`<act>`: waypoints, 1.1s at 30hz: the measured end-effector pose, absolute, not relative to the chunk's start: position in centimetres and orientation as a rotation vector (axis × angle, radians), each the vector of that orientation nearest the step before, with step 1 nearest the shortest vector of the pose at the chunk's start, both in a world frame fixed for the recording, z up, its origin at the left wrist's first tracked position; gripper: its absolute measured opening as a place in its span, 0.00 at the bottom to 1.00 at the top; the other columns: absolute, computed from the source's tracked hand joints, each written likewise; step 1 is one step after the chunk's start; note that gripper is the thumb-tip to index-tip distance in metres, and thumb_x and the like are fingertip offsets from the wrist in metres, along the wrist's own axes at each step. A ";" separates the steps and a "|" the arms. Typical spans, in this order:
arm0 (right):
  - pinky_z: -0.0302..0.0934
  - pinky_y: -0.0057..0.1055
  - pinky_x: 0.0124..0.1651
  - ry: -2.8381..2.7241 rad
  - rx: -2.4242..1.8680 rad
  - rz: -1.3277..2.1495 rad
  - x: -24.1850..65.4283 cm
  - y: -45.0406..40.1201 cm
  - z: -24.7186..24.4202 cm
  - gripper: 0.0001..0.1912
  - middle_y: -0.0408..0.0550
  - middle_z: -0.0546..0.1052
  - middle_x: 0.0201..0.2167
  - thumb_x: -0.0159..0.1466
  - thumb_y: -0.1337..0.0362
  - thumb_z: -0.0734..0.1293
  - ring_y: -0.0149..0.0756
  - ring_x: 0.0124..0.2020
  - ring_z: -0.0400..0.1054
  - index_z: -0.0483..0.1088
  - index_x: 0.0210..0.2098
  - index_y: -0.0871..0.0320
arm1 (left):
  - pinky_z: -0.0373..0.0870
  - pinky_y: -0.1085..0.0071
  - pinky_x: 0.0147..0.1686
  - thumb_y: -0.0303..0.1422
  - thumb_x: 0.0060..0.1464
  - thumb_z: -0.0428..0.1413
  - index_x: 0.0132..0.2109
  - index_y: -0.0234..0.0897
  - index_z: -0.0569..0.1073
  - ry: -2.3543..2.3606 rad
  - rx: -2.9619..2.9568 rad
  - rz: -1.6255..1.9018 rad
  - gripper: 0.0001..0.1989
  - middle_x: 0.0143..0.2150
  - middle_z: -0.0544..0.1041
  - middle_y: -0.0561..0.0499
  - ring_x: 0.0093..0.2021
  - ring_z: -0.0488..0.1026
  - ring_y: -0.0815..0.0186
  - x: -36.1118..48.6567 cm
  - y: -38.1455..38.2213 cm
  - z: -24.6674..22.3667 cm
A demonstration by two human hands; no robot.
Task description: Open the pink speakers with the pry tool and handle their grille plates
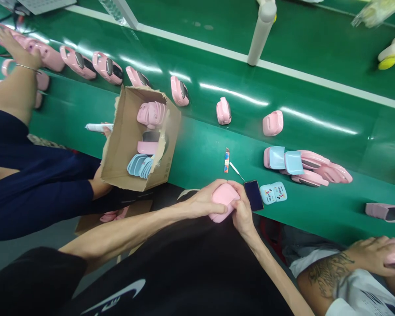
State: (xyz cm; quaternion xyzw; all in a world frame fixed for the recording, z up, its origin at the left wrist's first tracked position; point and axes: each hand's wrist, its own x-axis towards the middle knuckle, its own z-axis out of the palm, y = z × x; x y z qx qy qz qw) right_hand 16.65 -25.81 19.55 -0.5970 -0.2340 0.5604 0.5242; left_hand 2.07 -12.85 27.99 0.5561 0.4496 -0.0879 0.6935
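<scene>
Both my hands are closed round a rounded pink plastic housing (224, 198), close to my body at the bench's near edge. My left hand (208, 199) grips its left side, with the thumb lying across the lower face. On the right side, my right hand (242, 208) has its bent fingers and thumb pressed against the housing. Just beyond my right hand lie a dark phone-like slab (253, 195) and two light blue printed panels (274, 193). A thin white-handled tool (236, 171) and a small orange-and-blue packet (227, 160) rest farther up the bench.
An open cardboard box (174, 147) with pink and blue parts stands at left. Pink housings, such as this one (272, 123), line the raised green strip. More pink shells (316, 166) lie right. Co-workers' arms reach in at left (11, 83) and right (332, 267).
</scene>
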 end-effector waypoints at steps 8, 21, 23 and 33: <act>0.61 0.53 0.69 -0.729 -1.458 1.414 17.9 -26.2 18.8 0.34 0.46 0.75 0.62 0.57 0.64 0.61 0.53 0.64 0.67 0.73 0.63 0.48 | 0.74 0.59 0.50 0.39 0.48 0.66 0.68 0.45 0.70 0.967 1.265 -0.176 0.39 0.60 0.79 0.49 0.56 0.76 0.50 1.7 -13.5 26.1; 0.57 0.56 0.75 -0.674 -1.419 1.488 18.5 -27.8 17.8 0.31 0.47 0.71 0.67 0.65 0.54 0.63 0.55 0.71 0.62 0.68 0.67 0.46 | 0.75 0.58 0.53 0.39 0.44 0.66 0.66 0.44 0.69 0.885 1.360 -0.284 0.40 0.61 0.78 0.49 0.58 0.77 0.49 2.3 -12.4 25.9; 0.60 0.56 0.73 -0.584 -1.382 1.470 18.0 -28.0 17.6 0.32 0.48 0.72 0.67 0.63 0.53 0.64 0.56 0.70 0.63 0.68 0.67 0.47 | 0.75 0.57 0.54 0.39 0.44 0.66 0.67 0.44 0.69 0.873 1.361 -0.278 0.41 0.62 0.78 0.48 0.58 0.77 0.48 2.4 -12.4 25.9; 0.60 0.54 0.70 -0.564 -1.429 1.396 17.0 -27.1 17.7 0.31 0.49 0.75 0.61 0.56 0.60 0.63 0.55 0.65 0.67 0.72 0.60 0.51 | 0.75 0.58 0.50 0.39 0.46 0.64 0.65 0.43 0.71 0.899 1.343 -0.255 0.38 0.60 0.79 0.46 0.57 0.77 0.48 2.3 -12.6 25.8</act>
